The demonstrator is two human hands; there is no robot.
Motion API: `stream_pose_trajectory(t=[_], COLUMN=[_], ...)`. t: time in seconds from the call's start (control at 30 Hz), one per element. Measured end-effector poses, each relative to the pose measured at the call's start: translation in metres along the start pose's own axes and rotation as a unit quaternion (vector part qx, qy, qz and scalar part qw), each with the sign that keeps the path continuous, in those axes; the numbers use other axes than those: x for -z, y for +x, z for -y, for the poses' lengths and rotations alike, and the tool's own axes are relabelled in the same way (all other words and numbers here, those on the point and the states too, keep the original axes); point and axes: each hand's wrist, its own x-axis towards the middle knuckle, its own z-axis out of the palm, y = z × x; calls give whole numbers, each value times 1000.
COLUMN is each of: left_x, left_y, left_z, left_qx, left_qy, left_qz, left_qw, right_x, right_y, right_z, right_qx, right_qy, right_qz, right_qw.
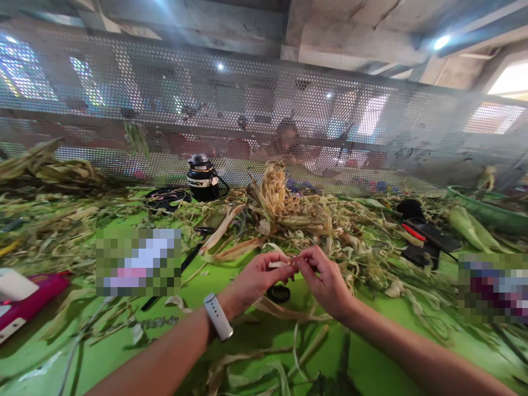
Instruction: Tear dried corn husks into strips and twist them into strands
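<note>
My left hand (258,278), with a white watch band (218,317) on its wrist, pinches a pale strip of husk (277,264) at the centre. Close against it, my right hand (324,278) is closed, thumb and forefinger pressed together at the end of the same strip. The small part between the fingertips is too tiny to make out. A black ring-shaped item (278,293) lies on the green table (198,341) just below the hands. Long dry husk strips (284,312) lie under the wrists.
Behind the hands is a heap of dry husks (330,220), with a black jug (203,179) at its left. A magenta power strip (33,302) lies left; a green basket (482,206) stands right. A perforated metal screen (165,110) runs across the back, people behind it.
</note>
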Motion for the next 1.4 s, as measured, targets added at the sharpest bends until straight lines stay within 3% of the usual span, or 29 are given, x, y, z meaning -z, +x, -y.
stream_pose_trajectory(t=[0.23, 0.4, 0.53, 0.67, 0.77, 0.9, 1.03, 1.17, 1.4], left_x=[-1, -2, -1, -2, -1, 4, 10, 13, 9], left_y=[7, 7, 5, 3, 4, 6, 9, 10, 6], left_z=[8, 5, 2, 0, -1, -1, 0, 1, -2], left_qx=[-17, -46, -44, -42, -34, -16, -4, -6, -13], left_qy=[7, -13, -33, -60, -62, -81, -99, -100, 23], left_qz=[-24, -88, -69, -47, -63, -94, -107, -109, -98], left_qw=[1000, 995, 996, 996, 995, 992, 989, 989, 995], right_x=[-5, -8, -8, -9, -10, -7, 3, 10, 13], right_y=[4, 4, 4, 2, 3, 7, 8, 8, 8], right_z=[-5, -3, 1, 5, 4, -4, -7, -5, -2], right_qx=[-74, -153, -218, -226, -212, -147, 12, 131, 273], right_qy=[131, 185, 263, 283, 272, 207, -20, -210, -331], right_qz=[13, -12, -2, -12, -7, -11, -20, 0, 21], right_qw=[989, 971, 940, 932, 939, 967, 1000, 969, 903])
